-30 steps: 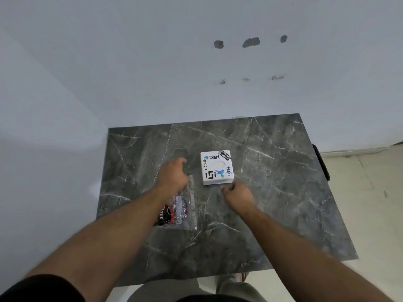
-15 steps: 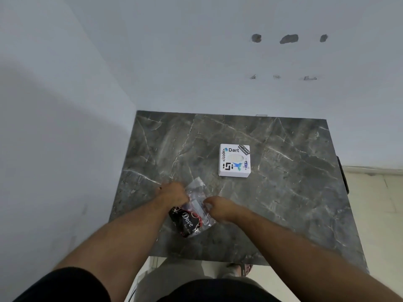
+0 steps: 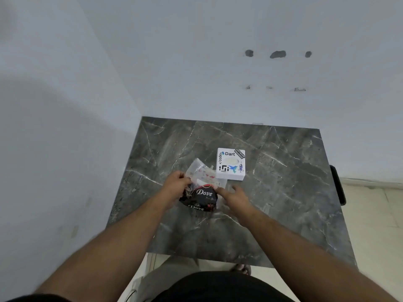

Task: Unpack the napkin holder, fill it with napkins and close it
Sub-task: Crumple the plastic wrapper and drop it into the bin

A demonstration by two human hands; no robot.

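Observation:
A clear plastic bag [image 3: 199, 168] holding a black item printed "Dove" [image 3: 201, 198] sits in the middle of the dark marble table [image 3: 283, 203]. My left hand [image 3: 176, 184] grips the bag's left side near its top. My right hand [image 3: 234, 196] is at the bag's right edge, blurred, with its fingers pinched on the plastic. Just behind the bag, a white square box with stickers reading "Dart" [image 3: 231, 164] lies flat, touched by neither hand.
The table stands in a corner, with walls on the left and at the back. A dark object [image 3: 338, 186] hangs off the table's right edge. My foot [image 3: 241, 268] shows below the front edge.
Both hands left the white box and took hold of the plastic bag. The bag now lies closer to the box, with the "Dove" print turned towards me. The view shifted left.

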